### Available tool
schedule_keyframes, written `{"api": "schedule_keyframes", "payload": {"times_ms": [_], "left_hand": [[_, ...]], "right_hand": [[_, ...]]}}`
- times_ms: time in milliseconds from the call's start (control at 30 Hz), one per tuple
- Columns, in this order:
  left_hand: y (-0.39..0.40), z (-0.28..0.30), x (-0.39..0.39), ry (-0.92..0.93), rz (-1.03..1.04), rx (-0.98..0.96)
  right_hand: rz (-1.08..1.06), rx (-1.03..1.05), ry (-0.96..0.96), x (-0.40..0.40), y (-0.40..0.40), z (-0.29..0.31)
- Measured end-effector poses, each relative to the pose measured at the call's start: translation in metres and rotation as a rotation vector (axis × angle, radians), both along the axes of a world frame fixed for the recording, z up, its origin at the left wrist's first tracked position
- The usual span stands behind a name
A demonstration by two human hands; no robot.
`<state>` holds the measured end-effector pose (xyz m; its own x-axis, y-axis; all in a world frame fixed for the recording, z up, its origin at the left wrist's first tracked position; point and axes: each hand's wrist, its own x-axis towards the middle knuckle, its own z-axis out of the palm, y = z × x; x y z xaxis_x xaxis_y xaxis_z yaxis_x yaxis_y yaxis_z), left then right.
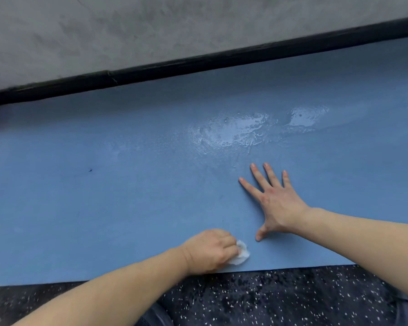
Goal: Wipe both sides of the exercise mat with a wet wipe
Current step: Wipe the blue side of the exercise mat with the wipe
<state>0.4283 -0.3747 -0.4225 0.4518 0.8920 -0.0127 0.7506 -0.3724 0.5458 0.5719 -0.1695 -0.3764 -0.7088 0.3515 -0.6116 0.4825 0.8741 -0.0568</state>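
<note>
The blue exercise mat (104,184) lies flat on a dark speckled floor (269,300), spanning the view from left edge to right edge. Its far edge runs along a black baseboard (198,62) at the foot of a grey wall (151,27). A small dark mark (90,170) sits on the mat surface toward the left.

The left hand (210,250) rests on the mat near its near edge, fingers curled around a crumpled white wet wipe (240,255). The wipe protrudes from the right side of the fist and contacts the mat.

The right hand (273,203) lies just beside and beyond the left hand, palm down, fingers straight and spread, pressed flat on the mat. It holds nothing. The two hands are apart, not touching.

Beyond the right hand, a glossy wet patch (233,131) shows on the mat, and a second wet patch (306,116) lies further right.
</note>
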Motion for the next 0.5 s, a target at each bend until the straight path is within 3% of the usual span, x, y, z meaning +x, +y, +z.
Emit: {"api": "schedule_keyframes", "payload": {"times_ms": [67,167,233,367,500], "left_hand": [[0.005,-0.003,-0.015,0.051,-0.046,0.019],[0.009,-0.004,-0.030,-0.006,0.270,0.055],[-0.001,-0.004,-0.008,-0.082,0.328,0.039],[0.002,-0.002,0.017,0.017,-0.096,-0.001],[0.032,-0.001,-0.008,0.000,0.279,0.032]], "right_hand": [[-0.010,-0.006,-0.005,-0.001,-0.001,0.001],[-0.020,-0.020,-0.023,-0.002,-0.001,0.004],[-0.023,-0.024,-0.029,-0.002,-0.001,0.006],[-0.006,-0.047,-0.020,-0.002,0.001,0.010],[-0.023,-0.159,0.059,0.006,0.022,0.021]]}}
